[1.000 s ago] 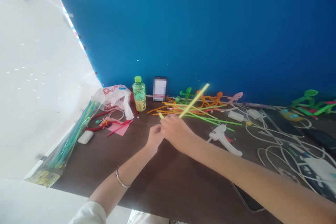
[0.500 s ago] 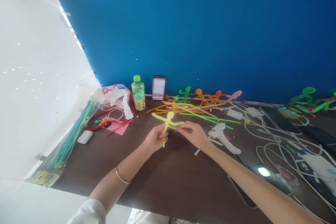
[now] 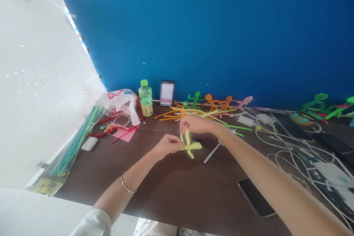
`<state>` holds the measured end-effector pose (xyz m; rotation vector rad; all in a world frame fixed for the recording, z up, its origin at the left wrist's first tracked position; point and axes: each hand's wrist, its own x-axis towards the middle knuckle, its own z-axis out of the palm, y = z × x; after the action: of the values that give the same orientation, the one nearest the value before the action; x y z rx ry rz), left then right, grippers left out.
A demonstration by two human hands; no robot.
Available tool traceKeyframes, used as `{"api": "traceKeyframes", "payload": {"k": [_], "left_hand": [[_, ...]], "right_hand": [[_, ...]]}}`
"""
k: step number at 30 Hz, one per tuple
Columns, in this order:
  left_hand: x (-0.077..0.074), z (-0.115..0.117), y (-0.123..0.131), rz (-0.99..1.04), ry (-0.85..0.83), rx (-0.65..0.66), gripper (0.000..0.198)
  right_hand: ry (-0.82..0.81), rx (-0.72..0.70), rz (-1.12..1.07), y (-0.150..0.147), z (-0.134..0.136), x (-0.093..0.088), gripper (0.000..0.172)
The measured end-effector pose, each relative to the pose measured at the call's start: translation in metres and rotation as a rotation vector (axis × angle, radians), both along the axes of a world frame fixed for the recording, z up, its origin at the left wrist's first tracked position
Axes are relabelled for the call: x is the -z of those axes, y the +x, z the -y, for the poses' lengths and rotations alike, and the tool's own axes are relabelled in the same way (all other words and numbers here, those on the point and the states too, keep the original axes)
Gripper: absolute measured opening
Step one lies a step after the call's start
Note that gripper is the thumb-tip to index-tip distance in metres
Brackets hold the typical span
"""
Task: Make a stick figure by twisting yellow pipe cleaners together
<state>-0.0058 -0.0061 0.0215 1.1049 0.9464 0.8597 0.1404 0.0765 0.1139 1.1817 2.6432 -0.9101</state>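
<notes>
A yellow pipe-cleaner figure (image 3: 194, 146) is held above the brown table, its rounded head pointing right. My left hand (image 3: 166, 146) is closed in a pinch on its left end. Above the figure, my right hand (image 3: 191, 123) bends downward with its fingers pinched on a thin yellow strand of it. My right forearm hides most of the glue gun; a thin whitish strip (image 3: 211, 153) shows beside it.
Loose pipe cleaners (image 3: 168, 114) and several finished figures (image 3: 210, 102) lie along the blue wall. A bottle (image 3: 145, 98) and a propped phone (image 3: 167, 94) stand at the back. White cables (image 3: 279, 140) tangle at right; a dark phone (image 3: 256, 197) lies in front. Bagged pipe cleaners (image 3: 74, 142) lie left.
The yellow figure has turned from head-up to head-right and sits slightly lower. My right hand has moved up and left over it, and the forearm now covers the glue gun.
</notes>
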Motion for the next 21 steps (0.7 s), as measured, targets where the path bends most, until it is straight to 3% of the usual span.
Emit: {"api": "traceKeyframes", "payload": {"k": [5,12,16,21], "left_hand": [[0.006,-0.004,-0.001,-0.165,0.053,-0.193,0.023],[0.019,-0.012,0.002,-0.136,0.016,-0.399,0.022],[0.017,-0.011,0.002,-0.149,0.081,-0.491,0.014],[0.012,-0.012,-0.003,0.003,0.072,-0.637,0.010]], "right_hand": [[0.117,-0.091,0.204,-0.026,-0.003,-0.024,0.011],[0.329,-0.184,0.424,-0.061,0.013,-0.054,0.015],[0.531,-0.275,0.500,-0.088,0.036,-0.055,0.020],[0.586,-0.274,0.466,-0.095,0.058,-0.046,0.021]]}}
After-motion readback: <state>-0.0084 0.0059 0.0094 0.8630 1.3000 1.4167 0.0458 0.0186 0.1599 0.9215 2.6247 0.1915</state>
